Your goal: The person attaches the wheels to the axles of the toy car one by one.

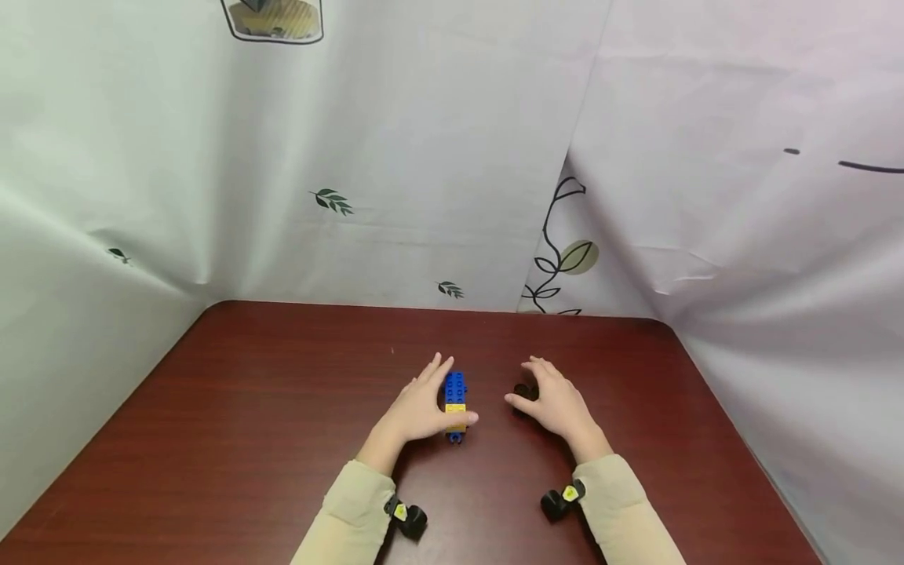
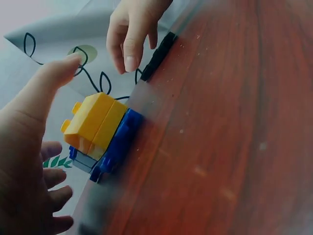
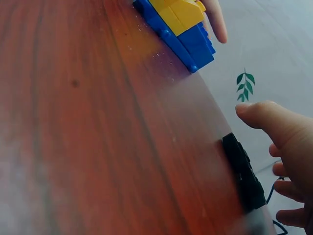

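Yellow and blue toy bricks joined into one vehicle-like block point(image 1: 455, 388) rest on the table in front of me. My left hand point(image 1: 415, 408) is spread at its left side, thumb reaching over the yellow part in the head view. In the left wrist view a gap shows between that hand and the block point(image 2: 98, 125). To the right, several small black round pieces, perhaps toy wheels point(image 1: 522, 390), lie in a row under my right hand point(image 1: 558, 404). That hand's thumb and fingers are parted around them; the right wrist view shows the black pieces point(image 3: 243, 171) apart from the fingers.
The dark red wooden table point(image 1: 282, 439) has rounded far corners. Behind it and along the sides hangs a whitish sheet point(image 1: 424, 157) with printed leaves. A black device point(image 1: 413, 522) is strapped to the left wrist, another point(image 1: 554, 504) to the right.
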The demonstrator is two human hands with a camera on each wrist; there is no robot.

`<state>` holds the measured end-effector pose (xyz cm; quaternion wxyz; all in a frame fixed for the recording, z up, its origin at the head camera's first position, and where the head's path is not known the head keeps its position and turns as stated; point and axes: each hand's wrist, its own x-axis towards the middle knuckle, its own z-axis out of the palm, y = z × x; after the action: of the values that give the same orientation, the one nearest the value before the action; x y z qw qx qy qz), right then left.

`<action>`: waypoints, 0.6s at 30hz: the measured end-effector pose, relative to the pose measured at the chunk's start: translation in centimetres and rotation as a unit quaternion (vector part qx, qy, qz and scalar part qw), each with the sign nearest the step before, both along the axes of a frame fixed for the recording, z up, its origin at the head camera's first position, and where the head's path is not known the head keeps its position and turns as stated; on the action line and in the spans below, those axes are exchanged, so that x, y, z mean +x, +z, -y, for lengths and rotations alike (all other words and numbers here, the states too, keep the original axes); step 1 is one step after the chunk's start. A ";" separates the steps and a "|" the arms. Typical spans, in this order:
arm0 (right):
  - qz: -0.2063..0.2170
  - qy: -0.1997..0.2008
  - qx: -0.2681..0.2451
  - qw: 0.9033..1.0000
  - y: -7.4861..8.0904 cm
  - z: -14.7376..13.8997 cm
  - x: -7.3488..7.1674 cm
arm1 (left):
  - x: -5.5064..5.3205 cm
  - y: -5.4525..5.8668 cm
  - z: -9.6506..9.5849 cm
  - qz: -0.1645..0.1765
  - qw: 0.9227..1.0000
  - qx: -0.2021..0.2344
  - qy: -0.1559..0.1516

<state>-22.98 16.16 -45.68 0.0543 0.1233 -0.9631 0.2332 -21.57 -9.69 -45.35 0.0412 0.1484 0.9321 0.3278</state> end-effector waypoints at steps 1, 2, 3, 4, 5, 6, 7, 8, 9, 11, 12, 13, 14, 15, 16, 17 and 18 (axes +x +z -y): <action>0.000 -0.001 -0.002 1.000 -0.1 0.0 0.1 | 0.0 -0.1 -0.1 0.008 1.000 0.007 -0.006; 0.002 -0.003 -0.006 1.000 -0.1 0.0 0.2 | 0.1 -0.1 -0.1 0.015 1.000 0.012 -0.012; 0.005 -0.004 -0.008 1.000 -0.2 0.0 0.2 | 0.1 -0.2 -0.1 0.019 1.000 0.017 -0.017; 0.007 -0.006 -0.010 1.000 -0.2 0.0 0.3 | 0.1 -0.2 -0.2 0.022 0.999 0.018 -0.023; 0.009 -0.008 -0.011 1.000 -0.2 0.1 0.3 | 0.1 -0.3 -0.3 0.023 0.999 0.018 -0.028; 0.013 -0.010 -0.012 1.000 -0.2 0.1 0.3 | 0.1 -0.3 -0.3 0.023 0.999 0.019 -0.032; 0.016 -0.012 -0.013 1.000 -0.2 0.1 0.3 | 0.1 -0.3 -0.4 0.022 0.999 0.020 -0.036; 0.018 -0.013 -0.013 1.000 -0.3 0.2 0.3 | 0.1 -0.3 -0.4 0.021 0.999 0.019 -0.039; 0.021 -0.016 -0.013 1.000 -0.3 0.2 0.3 | 0.1 -0.3 -0.5 0.020 0.999 0.018 -0.042; 0.025 -0.021 -0.015 0.999 -0.2 0.2 0.2 | 0.1 -0.2 -0.6 0.014 0.999 0.014 -0.047; 0.027 -0.023 -0.015 0.999 -0.2 0.1 0.2 | 0.1 -0.2 -0.6 0.012 0.999 0.013 -0.048; 0.029 -0.025 -0.015 0.999 -0.2 0.1 0.2 | 0.1 -0.2 -0.6 0.010 0.999 0.011 -0.047; 0.030 -0.026 -0.015 0.999 -0.2 0.1 0.2 | 0.1 -0.2 -0.7 0.009 0.999 0.010 -0.046; 0.034 -0.029 -0.016 0.999 -0.2 0.1 0.2 | 0.1 -0.2 -0.7 0.007 0.999 0.010 -0.044; 0.037 -0.031 -0.018 0.999 -0.2 0.1 0.1 | 0.1 -0.3 -0.7 0.004 0.999 0.009 -0.043; 0.039 -0.032 -0.020 0.999 -0.2 0.2 0.1 | 0.1 -0.3 -0.7 0.002 0.999 0.005 -0.041; 0.039 -0.033 -0.023 0.998 -0.2 0.2 0.1 | 0.1 -0.3 -0.7 0.000 0.999 0.003 -0.039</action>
<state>-22.86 15.94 -45.88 0.0270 0.0806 -0.9624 0.2579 -21.48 -9.01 -45.63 0.0534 0.1852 0.9244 0.3292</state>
